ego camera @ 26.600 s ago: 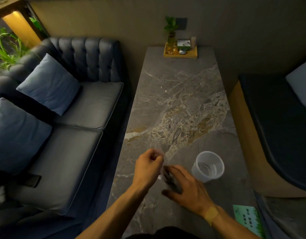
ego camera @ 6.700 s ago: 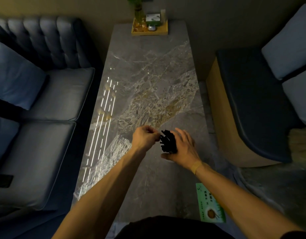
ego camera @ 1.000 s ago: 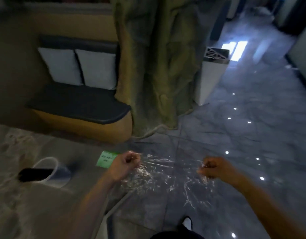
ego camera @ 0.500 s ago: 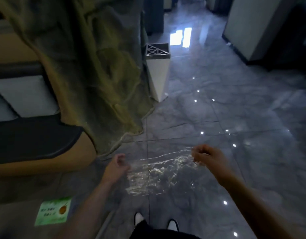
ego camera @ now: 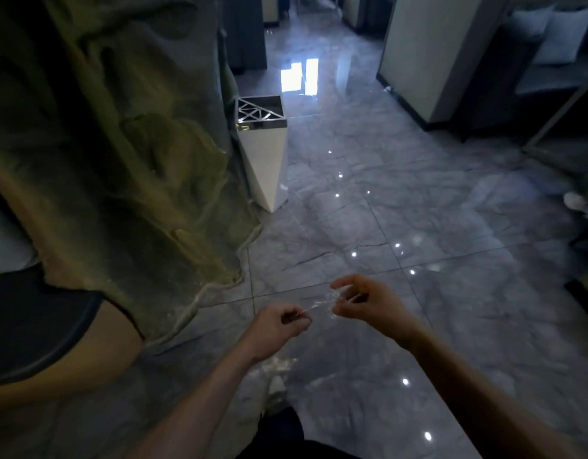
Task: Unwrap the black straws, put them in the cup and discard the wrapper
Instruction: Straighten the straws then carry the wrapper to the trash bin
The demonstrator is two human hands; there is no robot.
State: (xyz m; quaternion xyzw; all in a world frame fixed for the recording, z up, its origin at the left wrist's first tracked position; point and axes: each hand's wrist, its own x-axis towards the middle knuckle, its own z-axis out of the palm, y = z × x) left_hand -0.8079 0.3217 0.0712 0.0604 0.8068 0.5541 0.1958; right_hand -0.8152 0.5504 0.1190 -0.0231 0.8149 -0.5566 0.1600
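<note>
The fingers [ego camera: 297, 321] of the left hand [ego camera: 272, 329] curl in a pinch on one end of the clear wrapper [ego camera: 320, 304]; the right hand [ego camera: 365, 301] pinches the other, its remaining fingers loose. The bin [ego camera: 264, 154] stands well beyond the wrapper. So light and slippery a film may slip free or drift past the bin's opening.

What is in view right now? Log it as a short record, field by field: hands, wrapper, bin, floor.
left hand: left hand pinches one end of the wrapper
right hand: right hand pinches the other end, fingers curled
wrapper: clear wrapper bunched into a thin strand between the two hands, above the floor
bin: white bin with a metal lattice top, standing ahead beside the curtain
floor: glossy grey tiled floor with light reflections
cup and straws: out of view
</note>
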